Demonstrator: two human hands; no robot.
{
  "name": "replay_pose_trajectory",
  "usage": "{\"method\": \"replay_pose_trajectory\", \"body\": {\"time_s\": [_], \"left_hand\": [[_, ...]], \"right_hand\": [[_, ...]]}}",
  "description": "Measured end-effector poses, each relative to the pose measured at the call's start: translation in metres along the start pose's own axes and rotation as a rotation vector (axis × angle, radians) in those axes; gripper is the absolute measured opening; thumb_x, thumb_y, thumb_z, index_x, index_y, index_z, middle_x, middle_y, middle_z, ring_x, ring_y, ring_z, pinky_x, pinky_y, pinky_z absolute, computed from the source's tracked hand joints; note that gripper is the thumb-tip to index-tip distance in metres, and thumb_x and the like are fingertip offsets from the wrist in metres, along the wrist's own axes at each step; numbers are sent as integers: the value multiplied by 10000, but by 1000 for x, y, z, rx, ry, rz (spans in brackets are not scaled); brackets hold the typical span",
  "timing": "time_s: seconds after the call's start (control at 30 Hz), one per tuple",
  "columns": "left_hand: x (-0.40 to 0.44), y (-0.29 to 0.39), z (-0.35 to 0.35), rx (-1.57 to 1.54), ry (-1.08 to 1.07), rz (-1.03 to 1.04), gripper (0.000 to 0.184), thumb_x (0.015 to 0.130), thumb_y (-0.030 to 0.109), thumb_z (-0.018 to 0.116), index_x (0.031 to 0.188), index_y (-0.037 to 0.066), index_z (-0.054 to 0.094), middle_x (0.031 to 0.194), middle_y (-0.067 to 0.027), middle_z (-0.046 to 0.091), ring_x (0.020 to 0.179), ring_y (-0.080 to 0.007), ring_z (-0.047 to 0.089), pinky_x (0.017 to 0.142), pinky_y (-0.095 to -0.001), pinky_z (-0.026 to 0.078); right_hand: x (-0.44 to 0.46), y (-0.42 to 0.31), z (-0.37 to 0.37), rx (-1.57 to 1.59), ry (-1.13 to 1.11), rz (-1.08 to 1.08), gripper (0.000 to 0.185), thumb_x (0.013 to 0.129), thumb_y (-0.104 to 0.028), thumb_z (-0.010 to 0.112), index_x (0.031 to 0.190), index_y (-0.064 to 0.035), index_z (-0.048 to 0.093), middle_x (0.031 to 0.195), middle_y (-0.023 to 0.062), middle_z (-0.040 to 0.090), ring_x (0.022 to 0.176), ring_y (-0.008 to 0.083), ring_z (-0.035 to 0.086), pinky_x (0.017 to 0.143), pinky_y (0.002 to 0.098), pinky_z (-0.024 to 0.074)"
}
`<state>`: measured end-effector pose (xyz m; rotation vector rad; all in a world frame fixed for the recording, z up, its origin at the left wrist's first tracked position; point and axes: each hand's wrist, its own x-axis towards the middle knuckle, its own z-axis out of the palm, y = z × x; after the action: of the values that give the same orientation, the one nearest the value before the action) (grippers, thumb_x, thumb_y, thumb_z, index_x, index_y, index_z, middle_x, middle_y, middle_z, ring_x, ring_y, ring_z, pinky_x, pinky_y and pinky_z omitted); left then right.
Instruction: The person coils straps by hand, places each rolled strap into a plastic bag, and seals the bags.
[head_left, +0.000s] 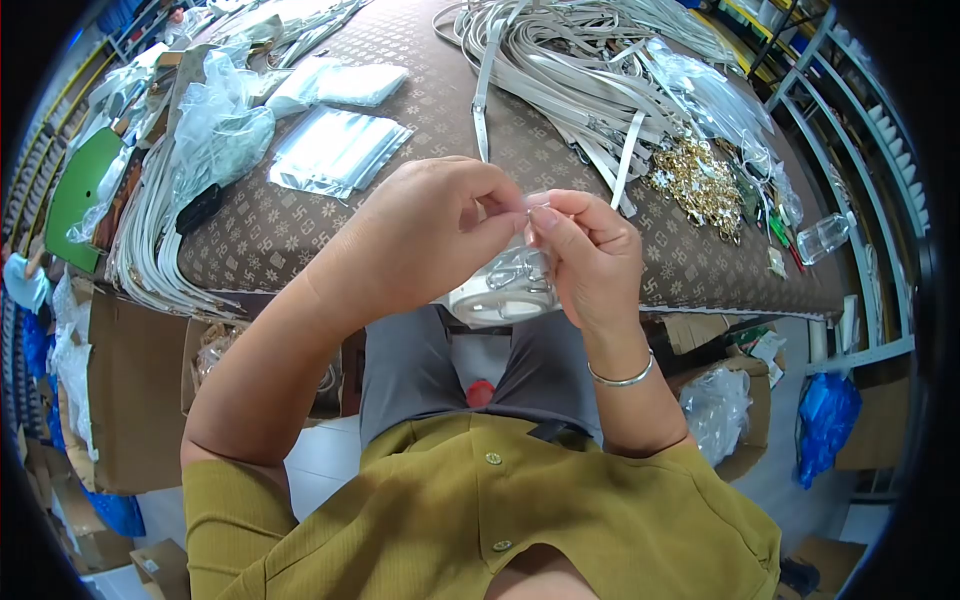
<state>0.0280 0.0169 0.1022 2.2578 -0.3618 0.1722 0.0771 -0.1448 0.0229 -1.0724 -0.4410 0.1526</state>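
Observation:
At the table's front edge, above my lap, hangs a small clear plastic bag (pixel 500 300) with a coiled whitish belt and a metal buckle inside. My left hand (pixel 440 225) is closed, thumb and fingers pinching the bag's top edge. Close beside it, my right hand (pixel 597 245) pinches the same edge, its thumb bent toward the left fingertips. The two hands nearly touch, and the left one hides part of the bag. A light belt (pixel 480 115) with a metal buckle lies just beyond my fingers.
Flat clear bags (pixel 340 148) lie left on the patterned table (pixel 420 130). A heap of belts (pixel 560 60) and a pile of gold-coloured buckles (pixel 697 188) are to the right, near a clear bottle (pixel 825 238). Cardboard boxes (pixel 130 390) and shelves (pixel 850 180) flank the table.

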Motion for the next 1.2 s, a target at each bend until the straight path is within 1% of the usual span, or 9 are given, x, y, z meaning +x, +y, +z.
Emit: {"method": "replay_pose_trajectory", "body": {"time_s": [0.03, 0.13, 0.33, 0.53, 0.57, 0.67, 0.8, 0.87, 1.2], "left_hand": [[0, 0, 1, -1, -1, -1, 127, 799, 102, 642, 870, -2, 633, 735, -41, 592, 636, -55, 527, 572, -210, 432], [1, 0, 5, -101, 25, -61, 155, 754, 130, 601, 796, -15, 636, 703, -159, 604, 623, -285, 605, 588, -335, 477], [3, -8, 15, -13, 91, 20, 143, 741, 130, 600, 758, -10, 624, 693, -142, 599, 641, -270, 602, 607, -334, 476], [-5, -22, 13, 213, 208, 187, 110, 721, 117, 614, 713, 8, 610, 689, -119, 594, 667, -253, 593, 620, -348, 469], [-9, -25, 12, 213, 207, 184, 110, 721, 117, 614, 713, 8, 610, 689, -119, 594, 667, -253, 593, 620, -348, 469], [-25, -33, 4, 184, 281, 85, 56, 737, 41, 641, 763, -4, 620, 694, -58, 574, 634, -122, 536, 586, -241, 431], [-43, -38, 0, 102, 308, -73, 49, 726, 16, 648, 751, -14, 619, 697, -57, 576, 606, -113, 519, 577, -235, 426], [-52, -39, -1, 91, 320, -89, 50, 727, 14, 648, 745, -16, 613, 691, -56, 571, 597, -111, 512, 573, -233, 423], [-93, -52, -11, 209, 334, -132, 143, 751, 33, 670, 698, -6, 543, 650, -47, 496, 570, -114, 461, 537, -242, 392]], "right_hand": [[0, 1, -1, -9, -11, 5, 109, 830, 24, 580, 928, 43, 622, 798, 87, 628, 716, 120, 566, 643, 219, 446], [-2, 2, 0, -21, -23, 1, 109, 833, 23, 573, 931, 47, 617, 793, 83, 623, 718, 115, 562, 644, 214, 444], [-4, 9, 6, -58, 9, -129, 93, 839, 23, 552, 911, 57, 600, 793, 76, 612, 703, 106, 548, 637, 204, 432], [-3, 9, 6, -49, 109, -59, 83, 830, 26, 542, 883, 62, 595, 771, 75, 597, 694, 110, 537, 639, 214, 427], [-1, 9, 5, -17, 135, -58, 83, 827, 27, 541, 879, 63, 594, 763, 74, 593, 691, 113, 534, 641, 218, 427], [1, 10, 3, 51, 155, -72, 75, 822, 21, 549, 866, 58, 597, 746, 63, 589, 677, 102, 528, 631, 210, 418], [-1, 12, 1, 128, 130, -76, 65, 817, 16, 558, 850, 52, 602, 732, 54, 588, 662, 93, 524, 622, 202, 410], [-3, 14, 1, 148, 116, -38, 74, 811, 35, 544, 852, 62, 598, 740, 81, 590, 676, 131, 530, 646, 231, 429], [-6, 24, 16, 130, 42, 53, 74, 810, 33, 547, 854, 56, 600, 745, 83, 596, 665, 129, 538, 636, 229, 435]]}}
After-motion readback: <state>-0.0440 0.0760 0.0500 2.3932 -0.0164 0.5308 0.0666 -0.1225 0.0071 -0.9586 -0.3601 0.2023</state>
